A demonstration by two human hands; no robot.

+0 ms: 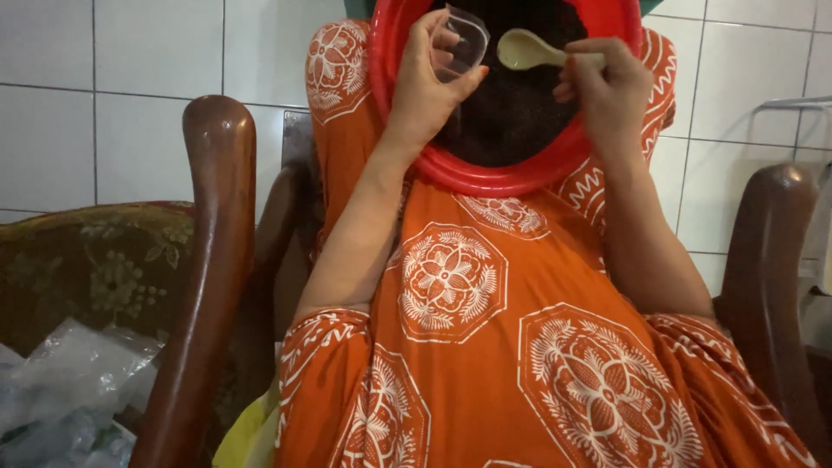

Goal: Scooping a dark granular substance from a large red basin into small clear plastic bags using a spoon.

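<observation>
1. Two hands work over the red basin (pixel 407 130), which sits on the person's lap on the orange patterned dress (pixel 485 347); the head view is the only one, so everything below comes from it.
2. Left hand (pixel 425 95): its grip is pinched on a small clear plastic cup (pixel 464 39), thumb below and fingers curled over the top, just inside the basin's left rim. The cup looks thin and slippery, so a squeeze could buckle it, or it could slip into the dark filling (pixel 511 113).
3. Right hand (pixel 611 87): its grip is closed around the handle of a cream plastic spoon (pixel 524 48), bowl pointing toward the cup, near it but not touching. The spoon's bowl looks nearly as wide as the cup's mouth, so filling could spill past the cup's edge.
4. The basin appears tilted and neither hand steadies it, so a shift of the legs could slide it off the dress.
5. Left of the basin stand a wooden chair arm (pixel 217 173) and clear plastic bags (pixel 69 381); an elbow could knock the arm.
</observation>
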